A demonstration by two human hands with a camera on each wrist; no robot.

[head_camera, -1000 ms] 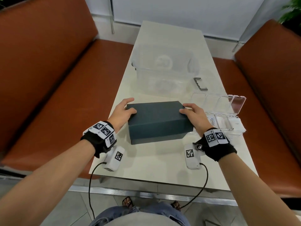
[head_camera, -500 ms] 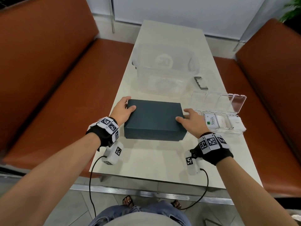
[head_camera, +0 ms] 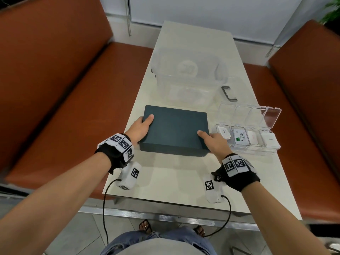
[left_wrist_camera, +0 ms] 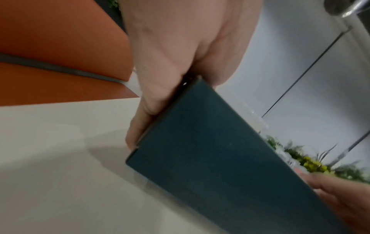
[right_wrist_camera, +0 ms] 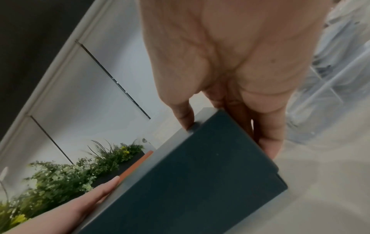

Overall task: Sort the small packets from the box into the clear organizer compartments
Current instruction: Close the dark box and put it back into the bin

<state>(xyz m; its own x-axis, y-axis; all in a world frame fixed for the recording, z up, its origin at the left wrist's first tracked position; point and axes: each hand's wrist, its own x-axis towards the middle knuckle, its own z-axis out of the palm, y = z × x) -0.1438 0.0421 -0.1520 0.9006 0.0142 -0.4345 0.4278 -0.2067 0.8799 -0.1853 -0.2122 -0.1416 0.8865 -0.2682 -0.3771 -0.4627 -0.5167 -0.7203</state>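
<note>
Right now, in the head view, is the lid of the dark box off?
No, the dark box is closed, with the left hand and right hand gripping its ends.

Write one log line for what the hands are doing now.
left hand: holds dark teal rectangular cardboard box | right hand: holds box | lid: on | box: on table

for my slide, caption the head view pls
Both hands hold a closed dark box beside the clear organizer.

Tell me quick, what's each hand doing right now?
Left hand: grips the left end of the dark teal box, thumb on the lid.
Right hand: grips the box's right end, thumb on top.
</note>
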